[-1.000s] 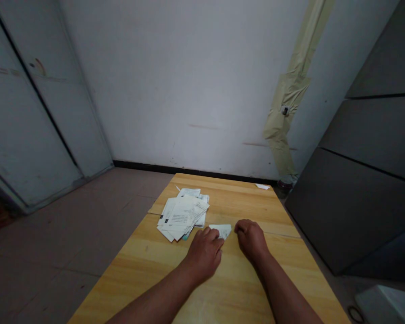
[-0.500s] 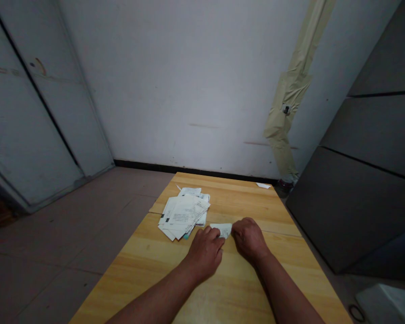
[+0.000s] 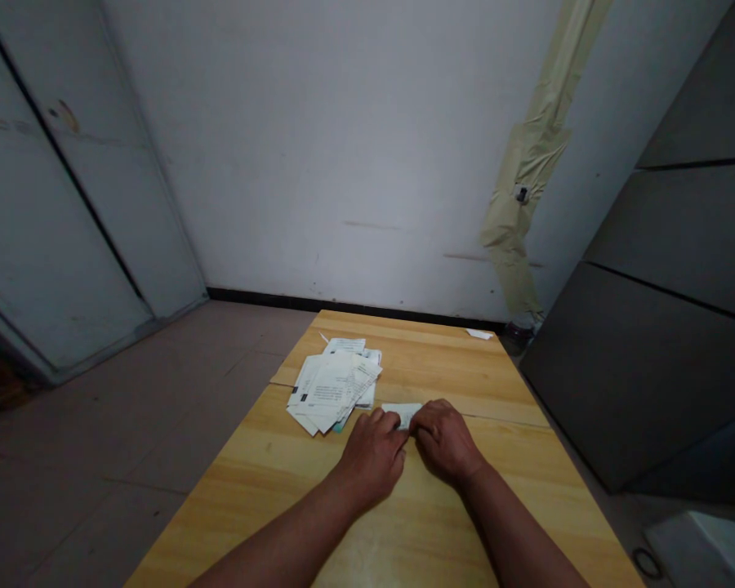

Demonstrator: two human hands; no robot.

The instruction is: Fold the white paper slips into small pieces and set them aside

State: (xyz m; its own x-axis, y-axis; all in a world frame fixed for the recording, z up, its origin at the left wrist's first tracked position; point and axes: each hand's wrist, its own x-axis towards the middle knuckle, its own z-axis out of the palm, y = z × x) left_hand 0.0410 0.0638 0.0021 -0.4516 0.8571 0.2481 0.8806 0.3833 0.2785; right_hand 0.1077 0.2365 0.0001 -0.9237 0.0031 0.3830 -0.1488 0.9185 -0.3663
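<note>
A small folded piece of printed paper (image 3: 400,412) lies on the wooden table (image 3: 416,531) between my hands. My left hand (image 3: 373,453) is closed at its left end, fingertips pressed on the paper. My right hand (image 3: 444,437) has its fingers curled at the paper's right and near edge, partly covering it. The two hands nearly touch at the fingertips. Beyond my left hand is a loose, overlapping pile of printed paper sheets (image 3: 334,384), with a bit of teal showing underneath.
A white paper scrap (image 3: 479,334) lies near the table's far right corner. Behind the table stands a white wall (image 3: 318,147) with taped strips. Grey panels (image 3: 618,376) rise on the right, and a white box (image 3: 710,547) stands low at the right.
My right hand has moved left along the paper and closer to my left hand, covering more of the paper. My left hand and the pile have stayed in place.
</note>
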